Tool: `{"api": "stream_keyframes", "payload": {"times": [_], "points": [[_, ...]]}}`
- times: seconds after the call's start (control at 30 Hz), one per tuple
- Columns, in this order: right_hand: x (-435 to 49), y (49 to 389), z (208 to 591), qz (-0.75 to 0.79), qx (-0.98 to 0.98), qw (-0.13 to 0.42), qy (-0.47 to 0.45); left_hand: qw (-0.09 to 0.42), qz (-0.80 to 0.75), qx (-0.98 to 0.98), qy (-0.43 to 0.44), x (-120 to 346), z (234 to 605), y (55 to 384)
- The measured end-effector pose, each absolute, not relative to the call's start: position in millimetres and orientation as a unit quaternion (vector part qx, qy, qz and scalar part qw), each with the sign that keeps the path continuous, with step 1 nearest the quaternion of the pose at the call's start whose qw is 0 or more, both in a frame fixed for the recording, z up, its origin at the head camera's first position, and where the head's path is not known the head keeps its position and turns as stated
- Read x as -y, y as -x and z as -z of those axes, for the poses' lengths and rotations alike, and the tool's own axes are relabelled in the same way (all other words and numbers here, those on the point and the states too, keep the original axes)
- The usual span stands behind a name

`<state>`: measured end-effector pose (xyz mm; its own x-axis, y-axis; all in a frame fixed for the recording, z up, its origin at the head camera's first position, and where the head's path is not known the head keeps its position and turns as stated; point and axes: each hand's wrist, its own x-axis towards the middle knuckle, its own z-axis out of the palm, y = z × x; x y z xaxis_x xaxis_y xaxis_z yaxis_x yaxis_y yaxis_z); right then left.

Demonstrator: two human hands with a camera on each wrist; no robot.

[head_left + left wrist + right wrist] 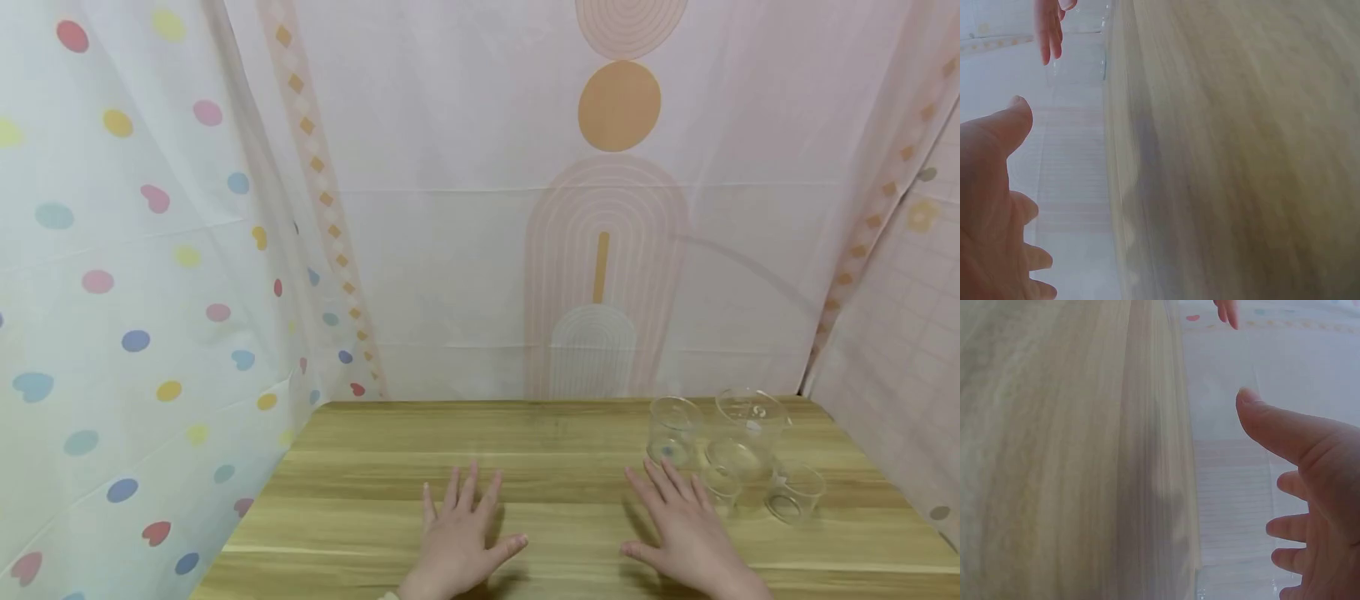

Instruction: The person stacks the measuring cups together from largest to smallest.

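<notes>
Palm down over the wooden table, my left hand has its fingers spread and holds nothing. My right hand is spread the same way to its right, also holding nothing. In the wrist views a gap shows between each palm and the tabletop. Several clear glass vessels stand at the table's right side: a tall glass at the back, a larger beaker beside it, a small glass partly behind my right fingers, and another small glass farther right.
A white curtain with arches and circles hangs behind the table's back edge. At the left hangs a polka-dot cloth; another pale cloth borders the right side.
</notes>
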<state>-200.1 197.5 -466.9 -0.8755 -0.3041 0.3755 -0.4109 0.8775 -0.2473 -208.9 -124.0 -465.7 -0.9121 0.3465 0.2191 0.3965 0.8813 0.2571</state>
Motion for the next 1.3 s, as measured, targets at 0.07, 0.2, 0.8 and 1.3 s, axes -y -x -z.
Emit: {"api": "stream_keyframes", "payload": {"times": [0.07, 0.2, 0.8, 1.3], "points": [[-198, 201, 466, -0.157, 0.954, 0.176, -0.187, 0.088, 0.156, 0.964, 0.196, 123, 466, 209], [-199, 202, 466, -0.153, 0.949, 0.202, -0.186, 0.093, 0.164, 0.96, 0.207, 122, 464, 209], [-219, 209, 459, -0.16, 0.901, 0.343, -0.209, 0.169, 0.167, 0.944, 0.23, 109, 463, 213], [-243, 213, 448, -0.167, 0.901, 0.359, -0.176, 0.219, 0.223, 0.919, 0.24, 94, 468, 213]]}}
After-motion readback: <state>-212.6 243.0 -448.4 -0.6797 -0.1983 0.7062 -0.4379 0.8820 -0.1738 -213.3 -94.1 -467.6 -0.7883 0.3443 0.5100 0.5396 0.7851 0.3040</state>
